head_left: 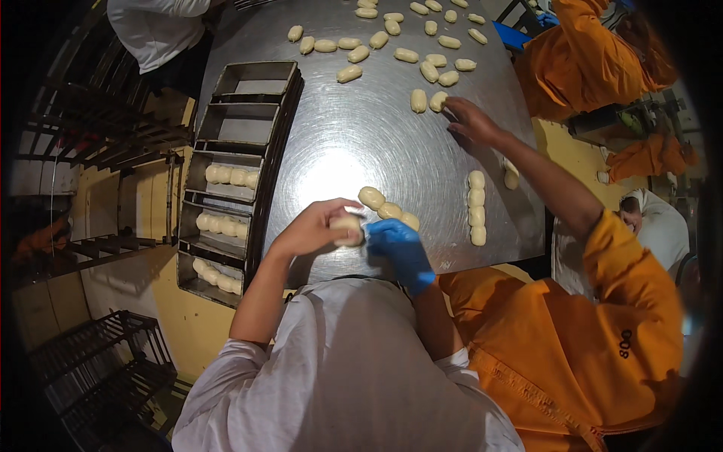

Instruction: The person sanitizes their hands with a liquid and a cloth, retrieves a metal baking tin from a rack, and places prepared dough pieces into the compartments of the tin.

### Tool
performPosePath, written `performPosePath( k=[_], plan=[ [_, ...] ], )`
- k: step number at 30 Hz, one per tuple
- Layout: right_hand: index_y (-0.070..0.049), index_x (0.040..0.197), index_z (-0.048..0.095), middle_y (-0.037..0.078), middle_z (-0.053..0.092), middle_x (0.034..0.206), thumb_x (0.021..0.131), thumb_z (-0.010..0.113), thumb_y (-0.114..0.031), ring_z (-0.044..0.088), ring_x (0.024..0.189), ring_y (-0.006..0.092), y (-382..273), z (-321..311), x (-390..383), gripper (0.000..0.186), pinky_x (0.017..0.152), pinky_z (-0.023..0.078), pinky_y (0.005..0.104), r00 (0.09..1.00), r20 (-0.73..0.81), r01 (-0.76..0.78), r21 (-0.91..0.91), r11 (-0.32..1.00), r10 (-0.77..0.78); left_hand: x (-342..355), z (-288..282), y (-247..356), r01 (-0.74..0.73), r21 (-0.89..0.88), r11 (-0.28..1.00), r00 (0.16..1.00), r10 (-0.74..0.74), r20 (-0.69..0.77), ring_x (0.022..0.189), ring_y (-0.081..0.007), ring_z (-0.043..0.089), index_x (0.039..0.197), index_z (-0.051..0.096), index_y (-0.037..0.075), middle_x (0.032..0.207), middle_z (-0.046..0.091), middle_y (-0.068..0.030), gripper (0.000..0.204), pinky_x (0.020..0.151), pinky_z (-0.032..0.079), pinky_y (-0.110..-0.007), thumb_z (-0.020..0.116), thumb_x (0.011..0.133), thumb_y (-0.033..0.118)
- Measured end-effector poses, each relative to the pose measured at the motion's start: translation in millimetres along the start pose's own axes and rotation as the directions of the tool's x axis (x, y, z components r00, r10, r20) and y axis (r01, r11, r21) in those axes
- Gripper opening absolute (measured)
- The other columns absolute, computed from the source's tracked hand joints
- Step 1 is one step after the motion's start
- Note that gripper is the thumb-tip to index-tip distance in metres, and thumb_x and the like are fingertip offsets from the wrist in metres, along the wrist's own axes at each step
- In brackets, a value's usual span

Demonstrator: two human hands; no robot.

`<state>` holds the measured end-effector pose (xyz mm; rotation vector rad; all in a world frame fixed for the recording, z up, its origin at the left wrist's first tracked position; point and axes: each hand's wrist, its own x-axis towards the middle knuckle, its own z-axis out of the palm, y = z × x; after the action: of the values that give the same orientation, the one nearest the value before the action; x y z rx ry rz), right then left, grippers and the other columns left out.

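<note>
My bare left hand (320, 226) grips a pale, rounded piece of dough (347, 230) between thumb and fingers, just above the metal table's near edge. My right hand (399, 246), in a blue glove, is at the right side of that piece. Motion blurs its fingertips, so whether they pinch the dough cannot be made out. Just beyond the glove, a short slanting row of dough pieces (389, 210) lies on the table, its near end partly behind the glove.
A strapped set of loaf pans (242, 145) stands on the left, with dough rows in its nearer compartments. Loose dough pieces (407, 55) lie across the far table (324, 135). At right, a co-worker's hand (471, 120) touches dough; a straight dough row (477, 208) lies nearby. Racks (105, 361) stand lower left.
</note>
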<state>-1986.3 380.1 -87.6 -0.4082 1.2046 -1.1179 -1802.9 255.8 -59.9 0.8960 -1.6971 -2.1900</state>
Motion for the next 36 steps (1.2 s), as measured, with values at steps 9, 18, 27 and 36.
performPosePath(
  k=[9,18,27,36],
  plan=[
    [0.000,0.097,0.065,0.006,0.065,0.085,0.091,0.066,-0.013,0.058,0.068,0.0091,7,-47,23,0.015,0.062,0.047,0.0210,0.892,-0.424,0.124,-0.103,0.987,-0.157,72,-24,-73,0.066,0.298,0.952,0.689,0.173,-0.704,0.083,-0.0181,0.065,0.107,0.066,0.000,0.092,0.069,-0.0123,0.032,0.075,0.052,-0.030,0.071,0.085,0.024],
    [-0.001,0.095,0.065,0.003,0.063,0.085,0.091,0.064,-0.009,0.057,0.073,0.0087,23,-75,33,0.009,0.063,0.047,0.0213,0.882,-0.443,0.158,-0.050,0.986,-0.164,89,-8,-106,0.008,0.046,0.999,0.543,0.034,-0.839,0.076,-0.0175,0.066,0.099,0.060,0.000,0.084,0.067,-0.0105,0.030,0.064,0.054,-0.031,0.074,0.084,0.022],
    [0.007,0.104,0.062,0.008,0.061,0.097,0.088,0.062,-0.007,0.055,0.086,0.0163,70,-133,39,0.021,0.077,0.047,0.0301,0.812,-0.366,0.272,-0.452,0.850,-0.454,80,21,-68,0.312,0.542,0.780,0.694,0.202,-0.691,0.115,-0.0325,0.050,0.117,0.058,0.012,0.114,0.059,-0.0078,0.047,0.088,0.044,-0.044,0.073,0.077,0.032],
    [0.007,0.104,0.063,0.025,0.064,0.098,0.077,0.075,-0.031,0.058,0.091,0.0357,44,-51,14,0.048,0.084,0.045,0.0432,0.826,-0.069,0.136,-0.939,0.317,-0.559,65,-40,-77,-0.298,0.890,0.346,0.899,0.416,0.140,0.114,-0.0283,0.046,0.108,0.063,0.017,0.110,0.058,-0.0026,0.044,0.088,0.041,-0.042,0.074,0.072,0.039]
  ],
)
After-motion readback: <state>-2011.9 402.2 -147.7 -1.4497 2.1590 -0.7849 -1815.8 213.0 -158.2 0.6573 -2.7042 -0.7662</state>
